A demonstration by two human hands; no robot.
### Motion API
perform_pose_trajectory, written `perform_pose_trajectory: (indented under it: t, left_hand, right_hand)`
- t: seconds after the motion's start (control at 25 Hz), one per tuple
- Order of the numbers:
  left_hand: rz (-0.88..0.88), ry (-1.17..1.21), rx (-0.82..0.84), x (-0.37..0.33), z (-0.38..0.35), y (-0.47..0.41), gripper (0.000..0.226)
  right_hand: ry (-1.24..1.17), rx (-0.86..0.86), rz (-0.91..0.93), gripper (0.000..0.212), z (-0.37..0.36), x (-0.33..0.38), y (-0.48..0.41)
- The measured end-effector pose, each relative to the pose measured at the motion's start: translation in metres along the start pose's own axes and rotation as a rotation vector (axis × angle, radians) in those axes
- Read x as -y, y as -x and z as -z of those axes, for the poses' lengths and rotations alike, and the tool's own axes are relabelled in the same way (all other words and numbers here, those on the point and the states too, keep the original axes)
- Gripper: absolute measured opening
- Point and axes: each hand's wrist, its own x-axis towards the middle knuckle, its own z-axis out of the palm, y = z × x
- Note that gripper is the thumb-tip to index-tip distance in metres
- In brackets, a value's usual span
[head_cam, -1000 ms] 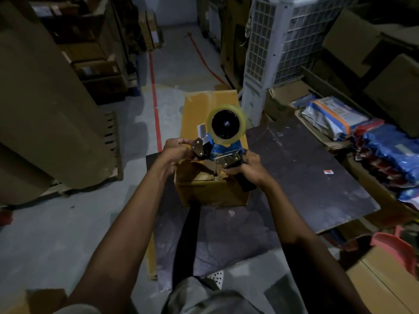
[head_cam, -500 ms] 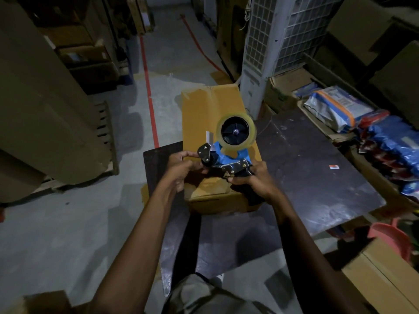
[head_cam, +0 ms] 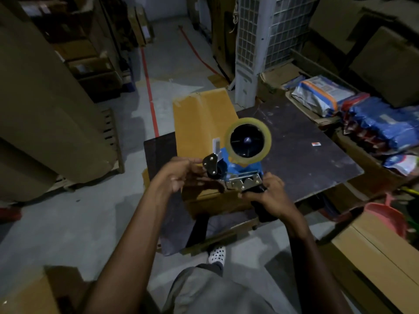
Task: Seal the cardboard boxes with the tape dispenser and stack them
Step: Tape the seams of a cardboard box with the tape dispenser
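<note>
Tape dispenser [head_cam: 242, 169]: rigid, probably light; best taken by the handle, clear of the blade. Right hand [head_cam: 271, 197] fingers wrap the handle; left hand [head_cam: 179, 176] fingers at the roller end, grip unclear.

- The tape dispenser [head_cam: 242, 171] has shifted from above the middle of the near end of the cardboard box [head_cam: 204, 118] to above that box's right edge, and sits higher.
- The left hand [head_cam: 179, 175] has loosened, its fingers [head_cam: 197, 183] stretched straighter toward the dispenser's front roller.
- The right hand [head_cam: 269, 196] has drawn back past the box's near end.
</note>
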Motion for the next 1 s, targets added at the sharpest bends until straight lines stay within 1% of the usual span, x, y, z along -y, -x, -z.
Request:
perform_pose_trajectory:
  t: [0.04,0.08,0.2,0.28,0.4,0.52,0.6,0.72,0.8,0.88,1.0]
  left_hand:
    - [0.022,0.012,0.062,-0.006,-0.004,0.012,0.028]
    - [0.016,-0.026,0.086,-0.012,-0.008,0.020,0.027]
    - [-0.110,-0.267,0.032,-0.032,-0.025,0.038,0.030]
    - [-0.174,-0.397,0.016,-0.042,-0.039,0.048,0.028]
    - [-0.208,-0.508,0.020,-0.046,-0.054,0.054,0.022]
    - [-0.263,-0.617,0.006,-0.043,-0.064,0.059,0.020]
    - [-0.286,-0.604,-0.010,-0.047,-0.059,0.064,0.018]
    - [-0.286,-0.468,-0.003,-0.064,-0.041,0.063,0.027]
    - [-0.301,-0.497,0.004,-0.074,-0.035,0.064,0.025]
    - [-0.313,-0.527,0.014,-0.079,-0.036,0.065,0.028]
    - [-0.326,-0.523,0.071,-0.085,-0.034,0.062,0.035]
  right_hand:
    - [-0.112,0.020,0.006,0.022,0.004,0.005,0.016]
    - [-0.212,0.039,0.004,0.018,0.006,0.008,0.029]
    - [-0.353,0.055,-0.018,0.014,0.003,0.008,0.060]
    - [-0.352,0.016,0.028,0.016,0.000,0.005,0.075]
    - [-0.310,-0.044,0.056,0.028,0.000,-0.003,0.087]
    - [-0.260,-0.102,0.071,0.027,-0.002,-0.007,0.098]
    - [-0.235,-0.154,0.076,0.026,-0.002,-0.014,0.104]
    - [-0.170,-0.221,0.087,0.031,-0.001,-0.027,0.117]
    - [-0.144,-0.243,0.106,0.033,-0.003,-0.033,0.122]
    - [-0.132,-0.288,0.105,0.027,-0.007,-0.033,0.122]
    - [-0.127,-0.333,0.085,0.020,-0.012,-0.029,0.118]
